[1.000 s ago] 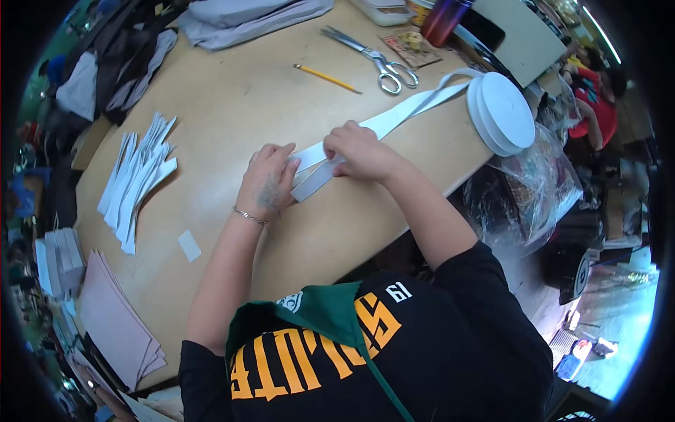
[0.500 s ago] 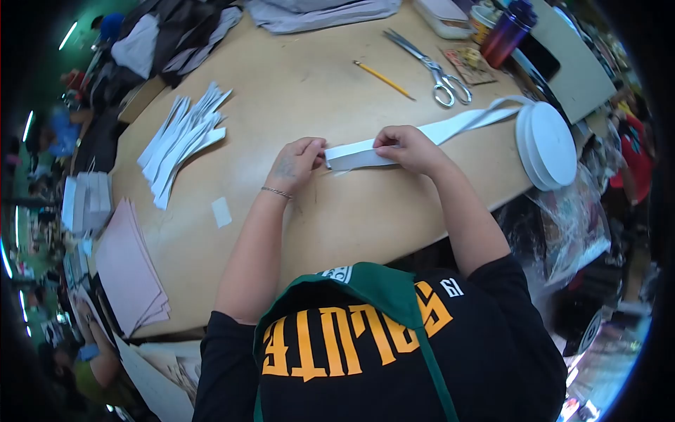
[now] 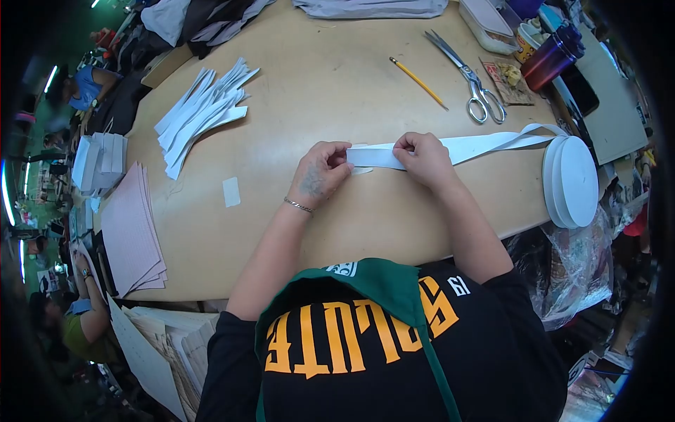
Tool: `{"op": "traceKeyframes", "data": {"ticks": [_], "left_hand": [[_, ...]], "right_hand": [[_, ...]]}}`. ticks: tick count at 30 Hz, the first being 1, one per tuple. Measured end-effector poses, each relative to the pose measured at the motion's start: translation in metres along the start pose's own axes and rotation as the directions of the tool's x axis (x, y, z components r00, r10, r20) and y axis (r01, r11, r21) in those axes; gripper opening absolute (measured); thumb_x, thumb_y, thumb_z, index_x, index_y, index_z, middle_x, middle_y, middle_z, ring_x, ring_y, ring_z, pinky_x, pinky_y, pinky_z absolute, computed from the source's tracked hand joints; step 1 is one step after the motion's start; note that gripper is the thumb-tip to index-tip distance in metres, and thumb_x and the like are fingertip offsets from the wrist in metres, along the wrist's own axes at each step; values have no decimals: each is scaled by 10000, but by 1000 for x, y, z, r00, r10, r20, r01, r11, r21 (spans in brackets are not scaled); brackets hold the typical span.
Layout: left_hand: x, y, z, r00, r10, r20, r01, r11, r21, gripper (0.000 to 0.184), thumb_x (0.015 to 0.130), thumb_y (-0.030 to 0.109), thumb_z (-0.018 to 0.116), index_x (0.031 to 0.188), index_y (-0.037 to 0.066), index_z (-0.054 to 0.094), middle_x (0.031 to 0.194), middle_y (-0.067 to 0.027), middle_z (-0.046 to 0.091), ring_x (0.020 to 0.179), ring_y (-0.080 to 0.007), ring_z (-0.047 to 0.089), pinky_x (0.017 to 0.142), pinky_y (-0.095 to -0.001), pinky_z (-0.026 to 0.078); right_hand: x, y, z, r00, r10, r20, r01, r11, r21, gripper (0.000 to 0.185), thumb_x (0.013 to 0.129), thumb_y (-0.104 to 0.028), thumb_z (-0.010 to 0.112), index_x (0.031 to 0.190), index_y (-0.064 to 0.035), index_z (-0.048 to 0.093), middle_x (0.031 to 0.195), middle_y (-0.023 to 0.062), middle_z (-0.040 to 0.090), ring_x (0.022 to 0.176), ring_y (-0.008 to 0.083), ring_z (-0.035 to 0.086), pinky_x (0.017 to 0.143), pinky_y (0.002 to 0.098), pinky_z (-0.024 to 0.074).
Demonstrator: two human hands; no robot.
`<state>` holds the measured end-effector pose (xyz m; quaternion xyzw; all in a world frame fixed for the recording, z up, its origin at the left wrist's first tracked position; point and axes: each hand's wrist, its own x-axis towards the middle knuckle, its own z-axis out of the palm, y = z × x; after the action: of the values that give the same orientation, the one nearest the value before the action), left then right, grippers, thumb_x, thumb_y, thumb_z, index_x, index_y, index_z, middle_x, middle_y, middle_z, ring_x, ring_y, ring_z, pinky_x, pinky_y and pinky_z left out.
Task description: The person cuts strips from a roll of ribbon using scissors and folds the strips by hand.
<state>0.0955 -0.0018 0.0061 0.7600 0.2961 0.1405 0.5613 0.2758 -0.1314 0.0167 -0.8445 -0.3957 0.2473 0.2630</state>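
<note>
A wide white band (image 3: 471,147), which looks like elastic, runs across the table from a white roll (image 3: 580,181) at the right. Its end lies doubled over between my hands. My left hand (image 3: 323,171) is closed on the end of the band, thumb and fingers pinching it. Further along, my right hand (image 3: 427,158) pinches the band between thumb and fingertips. A pale patch (image 3: 362,171) on the tabletop shows partly from under the band.
Cut white strips (image 3: 204,112) lie piled at the left, near a white rectangle (image 3: 231,192) and pink sheets (image 3: 133,228). Beyond my right hand are a pencil (image 3: 420,84), scissors (image 3: 472,81) and a bottle (image 3: 552,58). A person's arm (image 3: 90,299) shows at far left.
My left hand has closed over the band's end, which stuck out beside it before. The band's two layers lie closer together. The whole view has shifted.
</note>
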Motion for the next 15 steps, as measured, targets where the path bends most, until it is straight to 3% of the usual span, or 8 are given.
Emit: {"op": "traceKeyframes", "data": {"ticks": [7, 9, 10, 13, 15], "left_hand": [[-1, 2, 12, 998, 34, -49, -40, 991, -124, 219, 826, 80, 657, 1012, -10, 587, 885, -39, 610, 807, -92, 568, 739, -231, 478], [-1, 7, 12, 999, 33, -31, -35, 998, -59, 211, 835, 75, 644, 1013, -6, 566, 890, -34, 597, 800, -87, 555, 725, -231, 476], [0, 8, 15, 999, 37, -12, -38, 999, -33, 207, 839, 72, 638, 1013, -3, 555, 893, -32, 591, 797, -85, 549, 717, -230, 474], [2, 3, 27, 995, 89, -43, -96, 972, -216, 250, 853, 56, 609, 1076, 9, 508, 895, -14, 535, 778, -78, 521, 684, -222, 462], [1, 6, 23, 994, 104, -37, -108, 986, -126, 295, 863, 36, 579, 1135, 22, 466, 909, -9, 477, 765, -74, 490, 666, -207, 443]], "right_hand": [[0, 2, 3, 999, -41, -32, 42, 999, 19, 134, 790, -221, 618, 837, -120, 692, 803, 72, 670, 888, 260, 593, 795, 384, 474], [-1, 5, 4, 995, -68, -76, 69, 998, 15, 130, 789, -223, 619, 831, -125, 694, 785, 74, 668, 878, 268, 594, 788, 393, 473], [-2, 5, 3, 995, -73, -64, 73, 997, -5, 137, 782, -221, 634, 850, -116, 690, 804, 76, 668, 888, 261, 599, 797, 384, 474], [-6, 0, -2, 992, -111, -51, 109, 993, -48, 202, 760, -226, 677, 921, -105, 673, 896, 85, 655, 948, 257, 585, 839, 376, 461], [-13, 1, -13, 979, -193, -62, 191, 981, -45, 278, 744, -249, 702, 986, -120, 656, 1000, 97, 632, 1030, 277, 539, 889, 393, 431]]}}
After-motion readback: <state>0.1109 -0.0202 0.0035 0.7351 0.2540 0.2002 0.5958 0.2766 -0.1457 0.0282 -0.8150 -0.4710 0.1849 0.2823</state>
